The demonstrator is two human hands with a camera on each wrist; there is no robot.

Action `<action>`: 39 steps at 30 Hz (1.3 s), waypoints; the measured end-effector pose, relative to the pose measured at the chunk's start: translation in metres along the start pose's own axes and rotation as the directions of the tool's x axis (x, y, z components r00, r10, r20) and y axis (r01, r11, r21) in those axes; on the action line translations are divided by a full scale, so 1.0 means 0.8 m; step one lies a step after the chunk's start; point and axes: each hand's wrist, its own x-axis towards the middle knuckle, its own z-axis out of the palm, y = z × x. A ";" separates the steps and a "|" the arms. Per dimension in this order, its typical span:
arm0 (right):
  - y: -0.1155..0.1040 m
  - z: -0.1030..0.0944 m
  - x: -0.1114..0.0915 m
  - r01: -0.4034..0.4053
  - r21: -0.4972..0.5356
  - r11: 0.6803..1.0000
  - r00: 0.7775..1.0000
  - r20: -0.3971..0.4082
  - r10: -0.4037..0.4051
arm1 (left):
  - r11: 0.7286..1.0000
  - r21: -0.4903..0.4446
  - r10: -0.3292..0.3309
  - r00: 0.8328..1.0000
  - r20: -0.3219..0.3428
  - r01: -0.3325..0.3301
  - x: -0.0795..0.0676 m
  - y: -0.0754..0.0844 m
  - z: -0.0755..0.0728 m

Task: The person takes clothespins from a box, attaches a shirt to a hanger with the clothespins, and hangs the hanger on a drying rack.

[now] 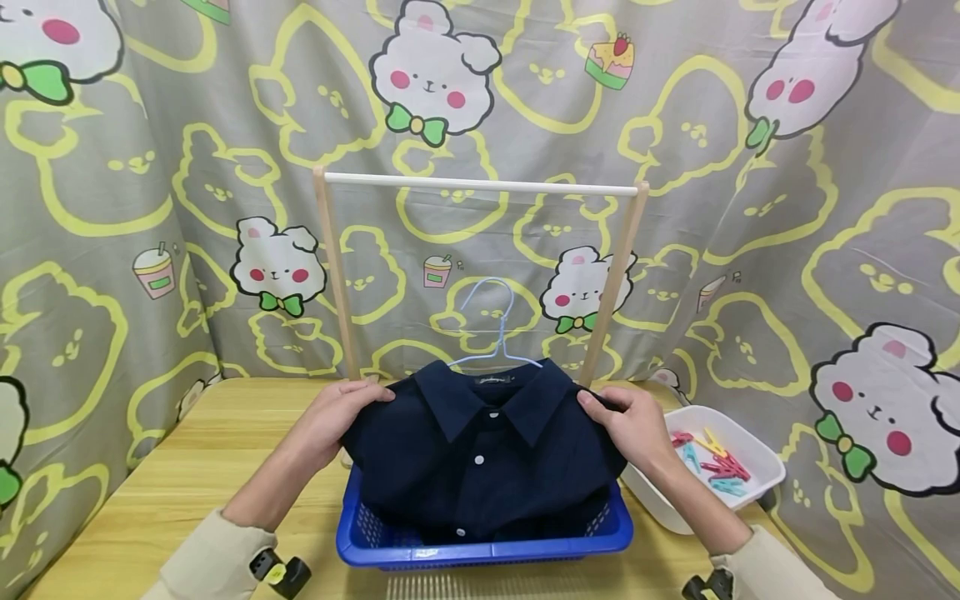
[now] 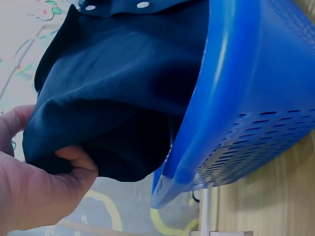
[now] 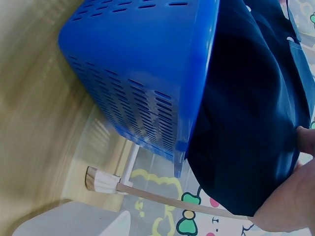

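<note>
One blue basket (image 1: 487,552). Relative to it, you have: one navy shirt (image 1: 498,479), inside and above; one hanger (image 1: 502,333), above; one rack (image 1: 480,184), behind; one white tub (image 1: 767,468), right (clothespins (image 1: 726,462) overlap, total uncertain); your left hand (image 1: 337,417) and right hand (image 1: 636,423), two, above.

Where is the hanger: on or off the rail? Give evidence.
Off the white rail. In the head view, the hanger has its hook below the rail, curving round nothing; its arms run into the navy shirt.

Got a yellowish wood-grain table (image 1: 180,458), a grey cartoon-animal curtain (image 1: 525,217) behind it, plus a white plastic tub (image 1: 767,468) with red, yellow and teal clothespins (image 1: 724,465) inside.
</note>
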 end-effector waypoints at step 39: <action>-0.010 -0.007 -0.001 -0.019 -0.016 1.000 0.996 0.092 0.020 | 0.999 0.031 0.045 0.996 -0.078 -0.043 -0.004 -0.002 -0.001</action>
